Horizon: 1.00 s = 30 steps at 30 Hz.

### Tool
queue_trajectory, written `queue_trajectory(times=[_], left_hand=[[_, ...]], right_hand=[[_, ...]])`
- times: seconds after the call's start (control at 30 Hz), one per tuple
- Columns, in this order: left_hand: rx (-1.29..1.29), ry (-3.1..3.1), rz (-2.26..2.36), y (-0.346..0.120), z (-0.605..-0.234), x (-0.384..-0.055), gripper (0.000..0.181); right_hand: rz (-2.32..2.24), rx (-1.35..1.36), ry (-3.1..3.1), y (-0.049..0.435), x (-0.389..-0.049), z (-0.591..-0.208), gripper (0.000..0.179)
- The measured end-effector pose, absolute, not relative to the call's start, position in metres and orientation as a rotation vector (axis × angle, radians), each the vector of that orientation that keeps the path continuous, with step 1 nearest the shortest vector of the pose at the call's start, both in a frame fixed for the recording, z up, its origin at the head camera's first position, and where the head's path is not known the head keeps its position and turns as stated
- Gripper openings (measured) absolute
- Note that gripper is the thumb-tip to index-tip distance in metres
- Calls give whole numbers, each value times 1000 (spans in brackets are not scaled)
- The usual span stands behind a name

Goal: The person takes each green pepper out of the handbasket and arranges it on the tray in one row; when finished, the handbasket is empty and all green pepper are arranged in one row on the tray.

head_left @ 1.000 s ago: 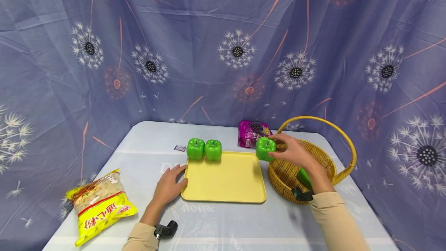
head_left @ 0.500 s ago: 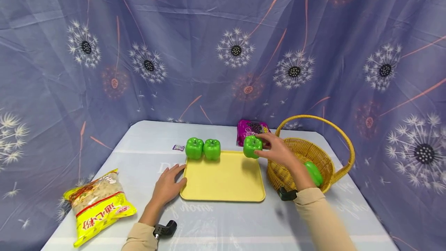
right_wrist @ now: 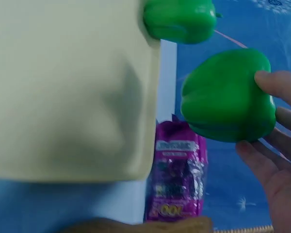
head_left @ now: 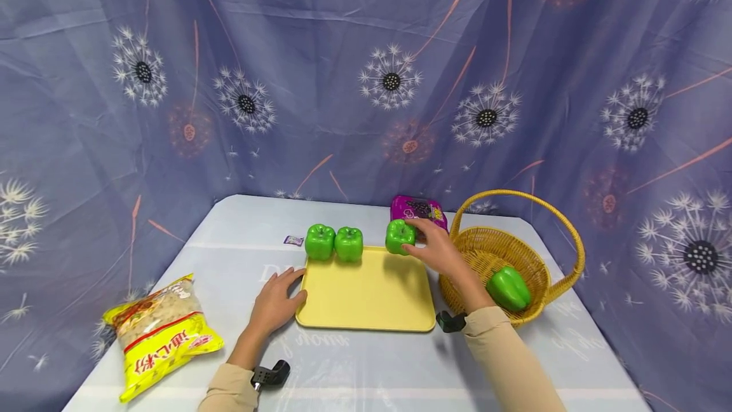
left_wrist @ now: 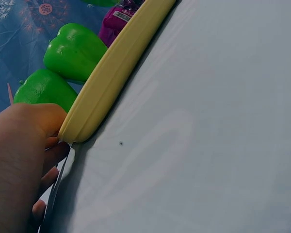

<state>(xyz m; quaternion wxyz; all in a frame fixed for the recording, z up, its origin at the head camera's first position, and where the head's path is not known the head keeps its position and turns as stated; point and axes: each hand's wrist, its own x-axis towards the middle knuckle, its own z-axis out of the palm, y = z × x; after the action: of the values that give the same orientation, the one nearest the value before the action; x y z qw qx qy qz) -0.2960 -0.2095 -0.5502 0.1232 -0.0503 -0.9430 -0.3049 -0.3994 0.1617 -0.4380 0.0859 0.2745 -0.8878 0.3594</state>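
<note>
My right hand (head_left: 436, 248) grips a green bell pepper (head_left: 399, 237) above the far right part of a yellow tray (head_left: 366, 297). In the right wrist view, thumb and fingers hold the pepper (right_wrist: 228, 94) by one end, clear of the tray. Two more green bell peppers, one on the left (head_left: 319, 242) and one beside it (head_left: 349, 244), stand side by side at the tray's far left corner. My left hand (head_left: 276, 301) rests against the tray's left edge, fingers relaxed and touching the rim. Another green bell pepper (head_left: 509, 288) lies in the wicker basket (head_left: 549, 272) to the right.
Behind the tray lies a purple snack bag (head_left: 420, 208), partly behind the right hand. A small purple wrapped candy (head_left: 294, 240) is near the left peppers. A yellow bag of pasta (head_left: 166, 336) lies at the left. The basket's tall handle (head_left: 577, 247) arches up on the right.
My right hand has carried the bell pepper leftward from over the basket's edge to above the tray. The pepper in the basket has come into fuller view. My left hand has stayed put.
</note>
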Motion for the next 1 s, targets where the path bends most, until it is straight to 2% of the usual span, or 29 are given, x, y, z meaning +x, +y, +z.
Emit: queue_trajectory(times=[0.5, 1.0], left_hand=[[-143, -2748, -880, -210, -551, -296, 50], [-131, -2765, -890, -208, -552, -297, 51]], right_hand=[[987, 731, -2752, 134, -411, -463, 61], [1158, 718, -2764, 122, -412, -474, 61]])
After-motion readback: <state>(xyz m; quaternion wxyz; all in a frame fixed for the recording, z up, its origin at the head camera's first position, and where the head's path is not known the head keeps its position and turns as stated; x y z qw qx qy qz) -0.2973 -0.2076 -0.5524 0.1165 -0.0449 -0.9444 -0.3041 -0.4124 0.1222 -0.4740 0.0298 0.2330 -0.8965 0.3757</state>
